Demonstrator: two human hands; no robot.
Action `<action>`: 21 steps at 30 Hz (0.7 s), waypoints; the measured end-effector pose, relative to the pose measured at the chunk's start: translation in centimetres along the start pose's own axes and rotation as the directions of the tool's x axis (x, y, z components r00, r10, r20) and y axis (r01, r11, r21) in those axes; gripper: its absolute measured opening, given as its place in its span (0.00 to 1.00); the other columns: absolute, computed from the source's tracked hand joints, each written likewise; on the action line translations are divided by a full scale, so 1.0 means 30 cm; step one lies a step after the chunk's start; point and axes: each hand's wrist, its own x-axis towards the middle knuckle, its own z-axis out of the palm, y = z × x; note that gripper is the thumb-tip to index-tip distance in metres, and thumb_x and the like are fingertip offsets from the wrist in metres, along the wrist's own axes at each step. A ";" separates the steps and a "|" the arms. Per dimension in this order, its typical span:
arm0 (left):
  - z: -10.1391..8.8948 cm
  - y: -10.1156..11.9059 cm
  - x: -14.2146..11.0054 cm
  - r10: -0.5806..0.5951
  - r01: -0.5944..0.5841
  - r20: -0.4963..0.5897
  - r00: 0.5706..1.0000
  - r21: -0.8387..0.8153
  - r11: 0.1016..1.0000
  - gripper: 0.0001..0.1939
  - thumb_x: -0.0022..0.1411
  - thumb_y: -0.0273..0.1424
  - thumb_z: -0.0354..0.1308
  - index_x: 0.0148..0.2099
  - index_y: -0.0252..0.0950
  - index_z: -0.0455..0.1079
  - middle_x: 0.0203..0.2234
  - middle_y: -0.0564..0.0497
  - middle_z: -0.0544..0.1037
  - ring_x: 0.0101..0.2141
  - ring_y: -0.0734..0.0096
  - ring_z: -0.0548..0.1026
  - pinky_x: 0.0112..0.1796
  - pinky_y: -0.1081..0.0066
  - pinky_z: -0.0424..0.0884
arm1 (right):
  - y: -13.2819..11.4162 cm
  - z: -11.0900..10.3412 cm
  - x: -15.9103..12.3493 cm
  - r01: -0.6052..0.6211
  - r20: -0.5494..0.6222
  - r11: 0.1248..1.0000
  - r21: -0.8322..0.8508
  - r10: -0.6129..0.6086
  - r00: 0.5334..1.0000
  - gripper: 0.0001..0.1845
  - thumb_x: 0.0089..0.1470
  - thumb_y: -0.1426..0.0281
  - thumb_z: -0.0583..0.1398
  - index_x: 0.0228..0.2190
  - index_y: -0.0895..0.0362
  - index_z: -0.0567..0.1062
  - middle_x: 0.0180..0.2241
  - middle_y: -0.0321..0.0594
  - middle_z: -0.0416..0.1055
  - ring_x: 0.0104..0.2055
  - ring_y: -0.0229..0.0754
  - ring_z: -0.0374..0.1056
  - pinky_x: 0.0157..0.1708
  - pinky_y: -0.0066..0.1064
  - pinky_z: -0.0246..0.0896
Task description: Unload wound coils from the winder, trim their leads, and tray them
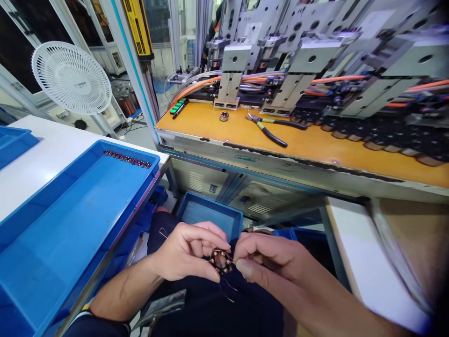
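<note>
Low in the frame, over my lap, both hands meet on a small round wound coil part [220,260] with copper windings and thin loose wire ends hanging below it. My left hand [187,250] pinches its left side between thumb and fingers. My right hand [266,257] is closed in a pinch on its right side and on a fine wire. A thin wire loop sticks out beyond my left hand.
A big blue tray [52,234] on the white table at my left holds a row of small dark parts [128,159] at its far wall. A small blue bin [210,213] sits below. Ahead, an orange bench [315,145] carries pliers [271,128], a ring part [224,115] and machine fixtures. A white fan [72,77] stands far left.
</note>
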 end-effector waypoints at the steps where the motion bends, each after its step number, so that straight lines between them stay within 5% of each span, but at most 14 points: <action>1: 0.001 -0.001 0.002 0.006 -0.006 0.001 1.000 0.004 1.000 0.23 0.39 0.21 0.75 0.42 0.38 0.80 0.39 0.50 0.74 0.31 0.77 0.78 0.36 0.76 0.76 | -0.002 0.002 -0.003 -0.005 -0.003 1.000 0.003 0.005 1.000 0.16 0.62 0.60 0.56 0.26 0.55 0.70 0.24 0.31 0.64 0.28 0.33 0.59 0.28 0.25 0.52; 6: 0.009 -0.002 0.010 0.039 -0.039 0.024 0.999 0.001 0.999 0.26 0.35 0.19 0.76 0.41 0.37 0.80 0.37 0.51 0.74 0.29 0.81 0.77 0.34 0.79 0.75 | 0.003 0.013 -0.020 0.058 -0.041 0.998 -0.034 -0.060 0.997 0.13 0.62 0.63 0.56 0.27 0.54 0.71 0.25 0.30 0.67 0.28 0.31 0.62 0.27 0.22 0.54; 10: 0.012 0.002 0.007 0.019 -0.018 0.023 1.000 -0.044 0.999 0.25 0.35 0.19 0.76 0.40 0.35 0.80 0.37 0.52 0.74 0.29 0.79 0.78 0.34 0.79 0.75 | 0.033 -0.009 -0.041 0.261 0.014 0.933 -0.247 -0.266 0.964 0.08 0.62 0.68 0.58 0.30 0.53 0.71 0.27 0.29 0.70 0.28 0.30 0.66 0.28 0.21 0.59; 12: 0.012 0.001 0.005 -0.018 0.021 0.034 0.999 -0.103 0.994 0.24 0.35 0.20 0.76 0.39 0.34 0.79 0.36 0.51 0.74 0.30 0.76 0.79 0.34 0.78 0.76 | 0.048 -0.026 -0.044 0.393 -0.022 0.835 -0.385 -0.434 0.901 0.02 0.60 0.71 0.60 0.34 0.53 0.71 0.29 0.31 0.72 0.29 0.31 0.68 0.30 0.22 0.62; 15: 0.009 -0.014 0.003 -0.075 0.093 0.093 0.993 -0.214 0.972 0.20 0.41 0.23 0.75 0.40 0.31 0.78 0.35 0.50 0.75 0.30 0.73 0.81 0.33 0.77 0.77 | 0.057 -0.037 -0.030 0.498 -0.083 0.639 -0.586 -0.659 0.748 0.06 0.61 0.72 0.59 0.41 0.56 0.71 0.35 0.39 0.75 0.37 0.36 0.72 0.38 0.26 0.68; 19: 0.007 -0.042 0.003 -0.102 0.146 0.155 0.983 -0.305 0.941 0.19 0.44 0.24 0.74 0.41 0.31 0.78 0.34 0.49 0.77 0.30 0.72 0.82 0.33 0.77 0.78 | 0.036 -0.024 0.001 0.615 -0.018 0.496 -0.613 -0.786 0.618 0.08 0.64 0.72 0.56 0.44 0.58 0.72 0.35 0.41 0.76 0.39 0.37 0.72 0.40 0.27 0.70; 21: 0.008 -0.049 0.004 -0.117 0.165 0.158 0.980 -0.335 0.928 0.19 0.44 0.24 0.74 0.41 0.31 0.77 0.35 0.49 0.78 0.29 0.72 0.82 0.33 0.76 0.78 | 0.018 -0.019 0.010 0.649 -0.008 0.489 -0.583 -0.802 0.597 0.07 0.64 0.72 0.55 0.43 0.58 0.73 0.33 0.40 0.76 0.36 0.36 0.71 0.36 0.27 0.71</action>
